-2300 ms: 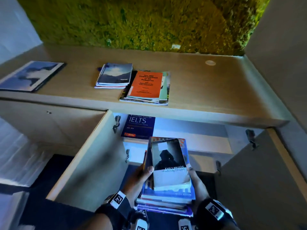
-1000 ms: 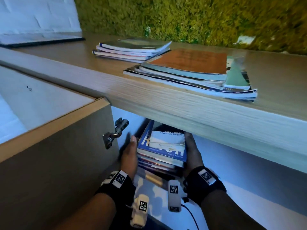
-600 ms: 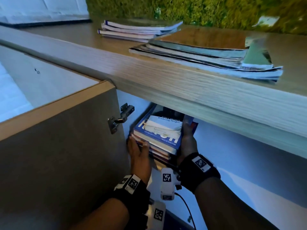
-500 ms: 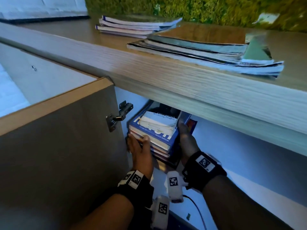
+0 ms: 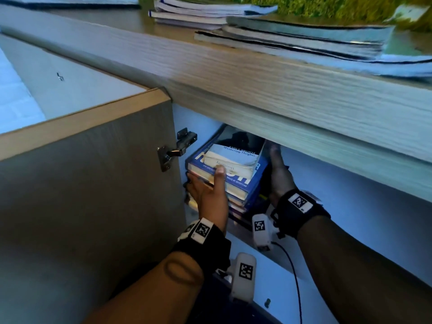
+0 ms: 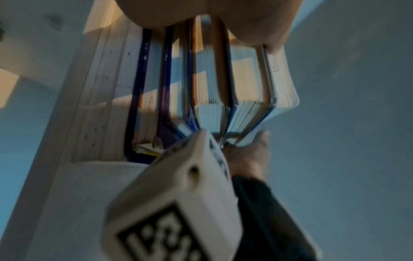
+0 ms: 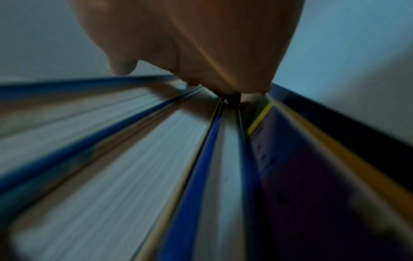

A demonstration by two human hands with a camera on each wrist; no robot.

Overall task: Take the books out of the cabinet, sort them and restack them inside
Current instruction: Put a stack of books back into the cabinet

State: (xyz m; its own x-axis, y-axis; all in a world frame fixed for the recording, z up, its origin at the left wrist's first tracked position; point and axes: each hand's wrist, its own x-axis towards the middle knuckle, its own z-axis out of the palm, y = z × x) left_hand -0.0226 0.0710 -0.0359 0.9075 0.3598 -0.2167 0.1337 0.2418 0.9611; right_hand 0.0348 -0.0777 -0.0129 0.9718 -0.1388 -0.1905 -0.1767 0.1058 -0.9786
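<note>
A stack of several books (image 5: 233, 181) lies flat inside the cabinet, hard against its left wall. A pale paperback (image 5: 236, 157) titled Wuthering Heights tops it, on a blue book. My left hand (image 5: 208, 190) presses on the stack's front edges, thumb reaching up to the paperback. My right hand (image 5: 279, 176) lies flat along the stack's right side, fingers pointing into the cabinet. The left wrist view shows the page edges (image 6: 223, 84) under my left palm (image 6: 201, 14), with my right hand (image 6: 248, 159) beyond. In the right wrist view my right hand (image 7: 201, 44) rests against blurred book edges (image 7: 134, 159).
The left cabinet door (image 5: 93, 206) stands open beside my left arm, its hinge (image 5: 177, 148) close to the stack. The thick wooden countertop (image 5: 280, 94) overhangs the opening. Two piles of books (image 5: 205, 12) (image 5: 304, 38) lie on it. The white shelf (image 5: 350, 218) extends to the right.
The stack went from in front of the cabinet into its left side and now rests there. My left hand slid from the stack's side to its front, thumb now on the paperback.
</note>
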